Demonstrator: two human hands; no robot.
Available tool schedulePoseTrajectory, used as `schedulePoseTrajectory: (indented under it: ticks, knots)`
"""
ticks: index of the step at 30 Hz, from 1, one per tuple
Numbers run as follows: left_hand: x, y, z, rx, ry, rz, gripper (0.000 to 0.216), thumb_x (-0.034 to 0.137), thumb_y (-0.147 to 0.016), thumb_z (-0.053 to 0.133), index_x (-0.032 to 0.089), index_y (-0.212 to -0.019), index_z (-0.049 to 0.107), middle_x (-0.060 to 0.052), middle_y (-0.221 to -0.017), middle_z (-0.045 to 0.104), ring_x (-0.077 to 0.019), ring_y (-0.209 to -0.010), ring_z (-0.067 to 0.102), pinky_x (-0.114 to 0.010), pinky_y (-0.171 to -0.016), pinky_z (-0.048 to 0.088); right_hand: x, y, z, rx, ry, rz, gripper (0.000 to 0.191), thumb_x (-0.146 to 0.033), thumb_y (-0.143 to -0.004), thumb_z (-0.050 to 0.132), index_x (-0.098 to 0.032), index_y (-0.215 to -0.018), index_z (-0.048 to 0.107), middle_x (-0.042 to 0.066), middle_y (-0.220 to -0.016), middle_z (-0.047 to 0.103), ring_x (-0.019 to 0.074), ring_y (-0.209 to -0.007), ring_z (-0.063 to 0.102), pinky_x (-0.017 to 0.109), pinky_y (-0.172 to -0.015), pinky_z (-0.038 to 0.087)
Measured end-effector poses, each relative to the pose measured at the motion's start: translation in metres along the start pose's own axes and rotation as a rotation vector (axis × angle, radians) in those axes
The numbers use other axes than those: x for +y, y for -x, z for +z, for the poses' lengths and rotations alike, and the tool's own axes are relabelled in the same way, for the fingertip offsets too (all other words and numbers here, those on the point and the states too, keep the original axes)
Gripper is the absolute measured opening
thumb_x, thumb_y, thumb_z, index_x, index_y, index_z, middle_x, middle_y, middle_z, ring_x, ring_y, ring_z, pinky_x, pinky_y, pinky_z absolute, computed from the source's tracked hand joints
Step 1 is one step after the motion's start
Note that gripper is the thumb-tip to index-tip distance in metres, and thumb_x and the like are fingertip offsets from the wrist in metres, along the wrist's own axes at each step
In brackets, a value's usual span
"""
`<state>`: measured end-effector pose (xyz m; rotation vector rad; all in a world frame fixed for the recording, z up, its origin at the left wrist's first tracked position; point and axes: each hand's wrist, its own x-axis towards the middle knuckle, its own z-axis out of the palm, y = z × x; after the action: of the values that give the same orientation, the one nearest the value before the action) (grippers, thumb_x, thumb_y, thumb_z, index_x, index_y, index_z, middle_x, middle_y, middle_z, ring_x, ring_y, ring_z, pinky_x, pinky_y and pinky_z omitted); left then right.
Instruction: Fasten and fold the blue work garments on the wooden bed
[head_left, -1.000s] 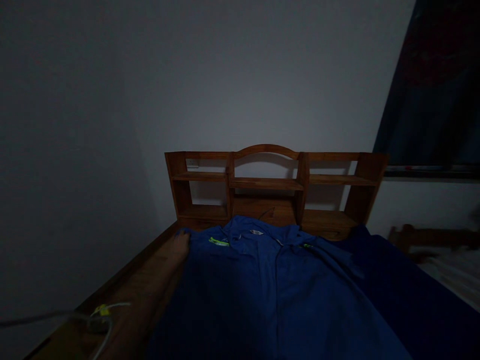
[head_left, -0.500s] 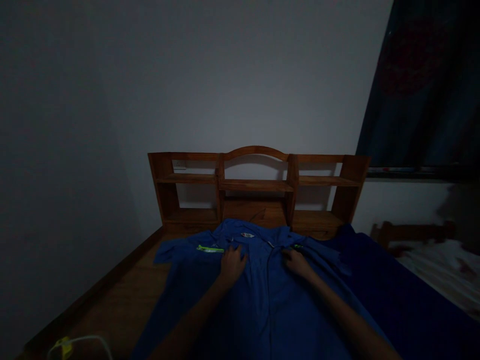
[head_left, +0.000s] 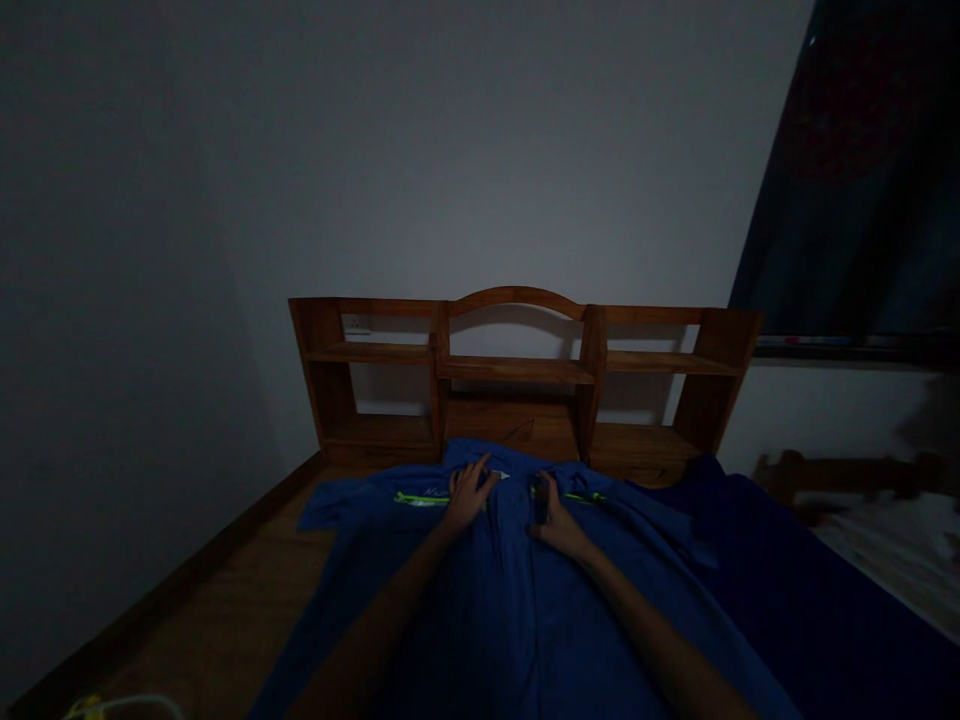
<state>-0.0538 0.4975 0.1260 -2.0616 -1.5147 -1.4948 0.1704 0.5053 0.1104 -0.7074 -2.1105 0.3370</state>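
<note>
A blue work shirt (head_left: pixel 480 600) lies spread front side up on the wooden bed, its collar toward the headboard. Neon-green trim (head_left: pixel 420 499) runs across both sides of its chest. My left hand (head_left: pixel 469 498) rests at the collar opening with fingers apart, partly covering the white neck label (head_left: pixel 501 475). On the other side of the front opening, my right hand (head_left: pixel 559 520) touches the shirt near the collar, thumb and fingers spread apart. Neither hand shows cloth gripped between its fingers.
A wooden headboard with shelves (head_left: pixel 517 372) stands against the grey wall (head_left: pixel 480 150). Dark blue cloth (head_left: pixel 795 590) lies to the right, beside pale bedding (head_left: pixel 900 545). A white cord with a yellow piece (head_left: pixel 94 706) is at the lower left. The room is dim.
My right hand has moved left toward the front opening, and its fingers have spread. My left hand has shifted slightly up toward the collar, now covering part of the label. Trim on the right chest shows more.
</note>
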Motion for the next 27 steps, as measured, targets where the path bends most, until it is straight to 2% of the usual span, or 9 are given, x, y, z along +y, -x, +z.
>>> schedulePoseTrajectory:
  ticks: [2,4,6,9,13,17,20,23,27]
  knots:
    - [-0.001,-0.009,0.004,-0.066,0.089,-0.079,0.045,0.029,-0.089,0.027,0.031,-0.134,0.034,-0.002,-0.124,0.054,-0.0205,-0.124,0.039,-0.049,-0.107,0.016,0.003,0.002,0.002,0.024,-0.13,-0.036,0.104,-0.011,-0.064,0.056,-0.023,-0.142,-0.012,0.013,-0.141,0.031,0.018,-0.123,0.041,0.035,-0.096,0.039]
    - [0.0,-0.013,0.009,-0.125,0.111,-0.052,0.054,0.019,-0.084,0.032,0.027,-0.137,0.027,-0.003,-0.125,0.054,-0.0197,-0.125,0.038,-0.048,-0.108,0.015,0.007,0.004,0.002,0.036,-0.178,-0.071,0.104,-0.011,-0.065,0.055,-0.025,-0.142,-0.013,0.013,-0.141,0.031,0.0189,-0.124,0.04,0.037,-0.098,0.037]
    - [0.004,-0.011,0.014,-0.136,0.072,0.048,0.064,0.015,-0.078,0.041,0.023,-0.139,0.024,-0.005,-0.13,0.05,-0.0191,-0.127,0.036,-0.044,-0.109,0.014,0.013,0.005,0.0,0.064,-0.076,-0.092,0.103,-0.014,-0.065,0.057,-0.024,-0.143,-0.009,0.013,-0.142,0.029,0.0203,-0.128,0.035,0.039,-0.104,0.031]
    - [0.012,-0.002,0.016,-0.044,0.01,0.088,0.056,0.019,-0.08,0.044,0.021,-0.134,0.034,-0.007,-0.132,0.046,-0.0178,-0.125,0.038,-0.035,-0.107,0.024,0.025,0.005,-0.003,0.16,0.186,-0.095,0.1,-0.027,-0.066,0.064,-0.016,-0.143,0.001,0.015,-0.145,0.019,0.0247,-0.135,0.018,0.042,-0.11,0.019]
    - [0.012,0.006,0.003,0.115,-0.032,-0.071,0.036,0.014,-0.086,0.027,0.016,-0.112,0.053,-0.01,-0.112,0.056,-0.0184,-0.107,0.052,-0.035,-0.096,0.037,0.039,0.006,-0.005,0.218,0.397,-0.075,0.092,-0.045,-0.07,0.063,-0.009,-0.14,0.014,0.02,-0.143,0.021,0.0291,-0.135,0.016,0.044,-0.11,0.019]
    - [0.005,0.01,-0.006,-0.004,-0.04,-0.048,0.033,0.007,-0.078,0.034,0.017,-0.088,0.064,-0.005,-0.089,0.064,-0.0162,-0.089,0.059,-0.031,-0.088,0.043,0.041,0.007,-0.003,0.235,0.452,-0.072,0.1,-0.051,-0.068,0.064,-0.002,-0.139,0.013,0.025,-0.137,0.031,0.0307,-0.132,0.025,0.044,-0.108,0.023]
    - [0.006,0.015,0.004,-0.105,-0.036,0.05,0.039,0.007,-0.073,0.043,0.021,-0.103,0.064,-0.002,-0.11,0.062,-0.0145,-0.105,0.054,-0.028,-0.097,0.038,0.033,0.008,-0.003,0.154,0.487,-0.041,0.097,-0.056,-0.069,0.062,-0.006,-0.14,0.019,0.023,-0.143,0.021,0.0301,-0.134,0.019,0.044,-0.108,0.022]
    - [0.011,0.02,0.017,-0.158,-0.081,0.103,0.051,0.011,-0.074,0.045,0.028,-0.121,0.054,-0.001,-0.132,0.049,-0.0172,-0.12,0.044,-0.034,-0.103,0.032,0.02,0.012,-0.006,-0.029,0.507,0.009,0.097,-0.063,-0.069,0.057,-0.017,-0.143,0.017,0.017,-0.149,0.009,0.0293,-0.136,0.013,0.046,-0.108,0.019]
    - [0.014,0.022,0.023,-0.189,-0.182,0.095,0.057,0.017,-0.078,0.044,0.028,-0.134,0.04,-0.001,-0.143,0.035,-0.0194,-0.13,0.032,-0.038,-0.108,0.024,-0.001,0.014,-0.01,-0.269,0.495,0.035,0.098,-0.068,-0.064,0.059,-0.032,-0.143,0.013,0.011,-0.15,0.005,0.0341,-0.136,0.009,0.056,-0.105,0.009]
